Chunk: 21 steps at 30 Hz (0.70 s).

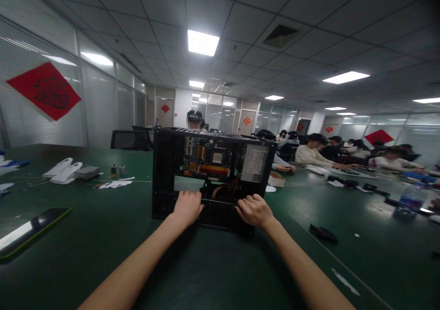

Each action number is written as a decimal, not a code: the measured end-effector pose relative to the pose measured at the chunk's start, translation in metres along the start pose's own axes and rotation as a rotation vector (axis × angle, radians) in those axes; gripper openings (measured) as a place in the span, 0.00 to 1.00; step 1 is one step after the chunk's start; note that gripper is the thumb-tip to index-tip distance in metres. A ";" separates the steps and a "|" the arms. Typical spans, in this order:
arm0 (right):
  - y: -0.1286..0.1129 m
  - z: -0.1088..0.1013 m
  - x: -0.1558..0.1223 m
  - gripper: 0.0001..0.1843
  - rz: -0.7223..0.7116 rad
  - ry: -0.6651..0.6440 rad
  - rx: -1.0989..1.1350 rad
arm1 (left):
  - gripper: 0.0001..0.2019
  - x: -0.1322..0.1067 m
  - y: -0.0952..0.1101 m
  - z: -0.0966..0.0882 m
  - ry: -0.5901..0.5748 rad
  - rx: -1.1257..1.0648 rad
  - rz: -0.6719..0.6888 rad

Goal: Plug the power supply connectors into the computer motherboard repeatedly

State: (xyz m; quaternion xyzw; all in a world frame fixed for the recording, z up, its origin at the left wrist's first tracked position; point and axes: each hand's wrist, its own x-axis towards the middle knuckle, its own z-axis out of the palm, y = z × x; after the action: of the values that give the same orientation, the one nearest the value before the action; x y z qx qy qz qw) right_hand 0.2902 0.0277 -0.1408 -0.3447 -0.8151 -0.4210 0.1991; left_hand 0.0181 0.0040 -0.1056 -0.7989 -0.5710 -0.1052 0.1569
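An open black computer case (pixel 163 172) stands on the green table (pixel 103 236) before me, its inside facing my way. Within it show a motherboard (pixel 195 154), a power supply (pixel 255 163) with a label at the upper right, and loose coloured cables (pixel 220 190). My left hand (pixel 187 207) has its fingers curled over the near lower edge of the case, left of the middle. On the same edge, further right, my right hand (pixel 255 210) grips with bent fingers. The fingertips of both hands are hidden behind that edge.
To the left lie a phone-like dark slab (pixel 34 227), white plastic pieces (pixel 67 170), a grey block (pixel 86 171) and paper scraps (pixel 115 183). On the right are a small black object (pixel 323 233), a water bottle (pixel 412 198) and a small box (pixel 276 179). Several people sit around the tables beyond.
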 end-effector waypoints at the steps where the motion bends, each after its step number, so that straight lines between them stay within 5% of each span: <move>1: 0.001 0.001 -0.001 0.16 0.003 0.000 -0.001 | 0.15 -0.002 0.003 -0.004 -0.029 0.003 0.003; 10: 0.007 0.007 -0.008 0.16 -0.002 0.037 0.001 | 0.16 -0.013 0.011 -0.035 -0.228 -0.014 0.067; 17: 0.003 -0.007 -0.010 0.17 -0.011 -0.051 0.057 | 0.16 -0.024 0.006 -0.055 -0.341 -0.085 0.115; 21: -0.013 -0.028 0.011 0.23 0.166 -0.116 0.145 | 0.17 -0.025 -0.003 -0.058 -0.364 -0.155 0.148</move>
State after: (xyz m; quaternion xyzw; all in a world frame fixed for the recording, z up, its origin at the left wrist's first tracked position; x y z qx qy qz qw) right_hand 0.2746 0.0036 -0.1254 -0.4195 -0.8222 -0.3224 0.2100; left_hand 0.0078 -0.0383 -0.0596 -0.8541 -0.5200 0.0089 -0.0036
